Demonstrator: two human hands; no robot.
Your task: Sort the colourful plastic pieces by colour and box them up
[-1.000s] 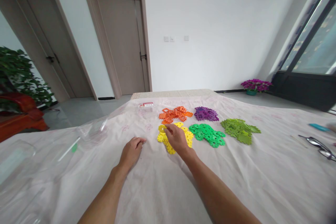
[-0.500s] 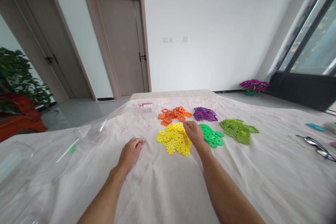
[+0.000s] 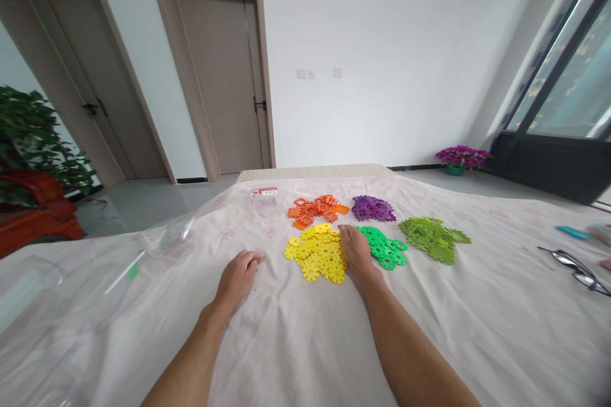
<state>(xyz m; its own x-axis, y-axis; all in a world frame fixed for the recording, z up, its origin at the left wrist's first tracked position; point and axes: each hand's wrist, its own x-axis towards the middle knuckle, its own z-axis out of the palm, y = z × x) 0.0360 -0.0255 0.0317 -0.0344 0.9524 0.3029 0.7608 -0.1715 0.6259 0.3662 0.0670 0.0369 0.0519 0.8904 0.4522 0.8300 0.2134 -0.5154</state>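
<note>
Flat notched plastic discs lie in piles sorted by colour on the cloth. My right hand is on edge between the yellow pile and the green pile. Its fingers are straight and point away from me, against the right side of the yellow discs; nothing shows in it. To the left of the yellow pile, my left hand rests on the cloth, holding nothing, with its fingers loosely bent and the foremost stretched out. Behind are an orange pile and a purple pile. An olive-green pile lies farther right.
A pale cloth covers the table. Clear plastic packaging lies at the left, and a red-and-white label at the back. Glasses and a blue object are at the right edge.
My right hand has come down from the top right of the yellow pile to its right side, its fingers going from pinched to straight. My left hand has stayed in place.
</note>
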